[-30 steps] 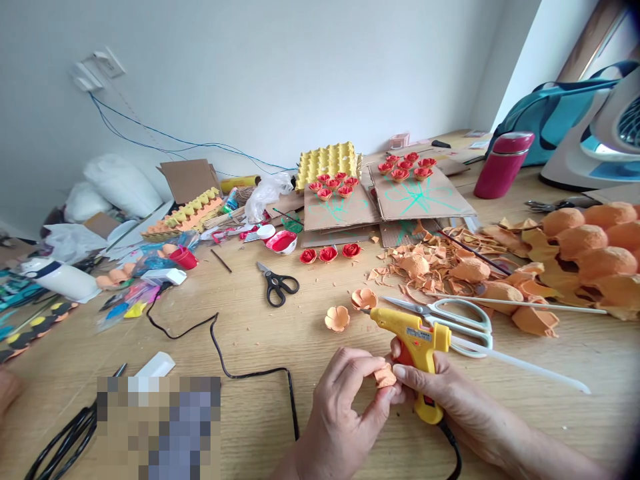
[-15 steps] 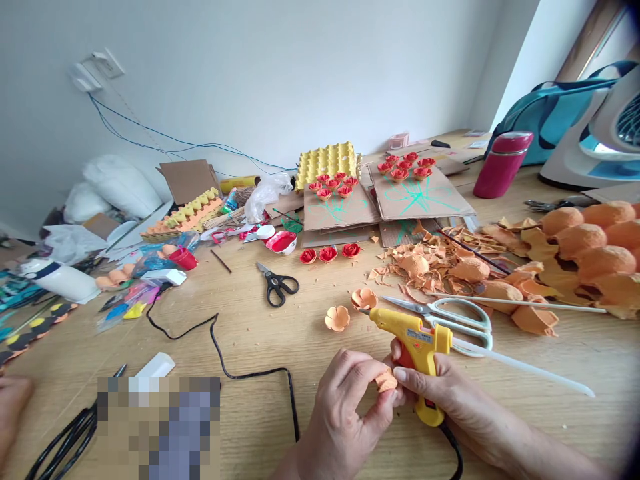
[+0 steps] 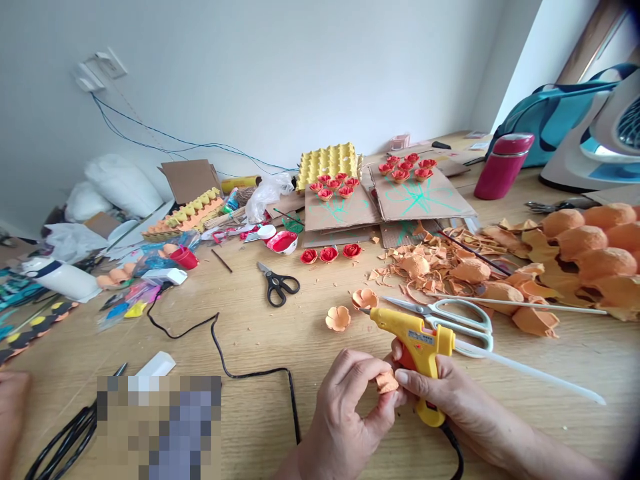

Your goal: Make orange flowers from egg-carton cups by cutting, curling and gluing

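Observation:
My left hand (image 3: 345, 407) pinches a small orange egg-carton piece (image 3: 387, 382) between thumb and fingers. Wrapped round the handle of a yellow hot glue gun (image 3: 417, 337) is my right hand (image 3: 450, 393), its thumb reaching to the same orange piece. The gun points left, with a long white glue stick (image 3: 535, 375) sticking out of its back. Just beyond the nozzle lie two orange carton flowers, one (image 3: 339, 319) to the left and one (image 3: 365, 299) partly behind the tip. White-handled scissors (image 3: 460, 320) lie behind the gun.
Black scissors (image 3: 278, 285), a bowl of red paint (image 3: 283, 242) and several red flowers (image 3: 329, 255) lie farther back. Orange scraps (image 3: 415, 263) and an egg carton (image 3: 585, 243) fill the right side. A black cord (image 3: 250, 373) crosses the table. Another person's hand (image 3: 13, 407) is at the left edge.
Almost nothing differs. Both hands keep their hold on the orange piece and the glue gun, and the view has shifted very slightly.

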`<action>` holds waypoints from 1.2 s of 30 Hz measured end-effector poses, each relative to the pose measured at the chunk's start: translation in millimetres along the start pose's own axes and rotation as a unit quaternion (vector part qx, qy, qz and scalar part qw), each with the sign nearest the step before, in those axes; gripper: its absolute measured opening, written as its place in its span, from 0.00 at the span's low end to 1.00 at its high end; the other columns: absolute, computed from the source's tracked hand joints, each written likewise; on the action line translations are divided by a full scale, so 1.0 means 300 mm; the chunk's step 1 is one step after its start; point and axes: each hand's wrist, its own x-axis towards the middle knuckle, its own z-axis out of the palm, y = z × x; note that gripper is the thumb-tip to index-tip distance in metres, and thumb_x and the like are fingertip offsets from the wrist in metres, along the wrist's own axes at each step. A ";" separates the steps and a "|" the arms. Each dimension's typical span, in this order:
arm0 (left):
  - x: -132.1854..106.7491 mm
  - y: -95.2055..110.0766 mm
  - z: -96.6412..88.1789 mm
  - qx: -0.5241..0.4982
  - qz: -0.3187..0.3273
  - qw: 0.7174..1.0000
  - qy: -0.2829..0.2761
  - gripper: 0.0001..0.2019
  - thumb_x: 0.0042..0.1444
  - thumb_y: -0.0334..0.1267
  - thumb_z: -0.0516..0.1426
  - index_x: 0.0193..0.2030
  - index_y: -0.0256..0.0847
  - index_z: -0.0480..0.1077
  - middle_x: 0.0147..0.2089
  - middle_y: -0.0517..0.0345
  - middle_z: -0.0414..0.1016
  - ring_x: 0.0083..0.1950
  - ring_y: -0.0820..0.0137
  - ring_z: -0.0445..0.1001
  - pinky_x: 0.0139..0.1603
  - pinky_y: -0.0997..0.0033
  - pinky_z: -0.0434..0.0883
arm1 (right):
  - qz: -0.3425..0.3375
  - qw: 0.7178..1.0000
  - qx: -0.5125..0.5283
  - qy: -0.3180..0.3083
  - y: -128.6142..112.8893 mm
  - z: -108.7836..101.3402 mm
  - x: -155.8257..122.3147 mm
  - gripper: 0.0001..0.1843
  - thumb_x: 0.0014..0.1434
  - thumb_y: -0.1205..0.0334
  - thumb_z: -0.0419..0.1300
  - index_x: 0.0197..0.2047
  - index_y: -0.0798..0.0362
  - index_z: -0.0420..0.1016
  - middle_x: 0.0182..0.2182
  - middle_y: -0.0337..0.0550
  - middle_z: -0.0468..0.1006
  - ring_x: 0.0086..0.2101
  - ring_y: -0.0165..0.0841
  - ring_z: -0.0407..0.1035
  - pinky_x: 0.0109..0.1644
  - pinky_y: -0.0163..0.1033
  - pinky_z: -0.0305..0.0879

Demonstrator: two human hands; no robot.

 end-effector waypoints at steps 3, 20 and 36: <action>0.004 0.001 0.000 -0.005 -0.010 1.000 0.000 0.11 0.59 0.24 0.58 0.46 0.41 0.72 0.39 0.55 0.75 0.40 0.69 0.76 0.43 0.72 0.76 | 0.005 0.999 0.031 -0.016 0.003 -0.004 0.004 0.24 0.48 0.48 0.78 0.37 0.52 0.72 0.29 0.36 0.77 0.30 0.28 0.70 0.38 0.33 0.69; 0.001 0.001 0.005 0.002 -0.003 1.000 0.007 0.08 0.59 0.26 0.58 0.43 0.42 0.72 0.36 0.56 0.74 0.38 0.68 0.75 0.41 0.71 0.76 | 0.003 0.999 0.039 -0.026 0.003 -0.005 0.002 0.22 0.49 0.51 0.78 0.37 0.52 0.73 0.30 0.37 0.78 0.30 0.28 0.71 0.36 0.33 0.68; -0.011 -0.007 0.002 -0.001 0.011 1.000 0.013 0.12 0.58 0.24 0.59 0.46 0.42 0.73 0.37 0.55 0.74 0.38 0.67 0.76 0.41 0.68 0.77 | 0.003 0.999 0.031 -0.020 0.004 -0.004 0.001 0.23 0.48 0.50 0.78 0.37 0.52 0.73 0.29 0.36 0.77 0.30 0.29 0.70 0.38 0.35 0.67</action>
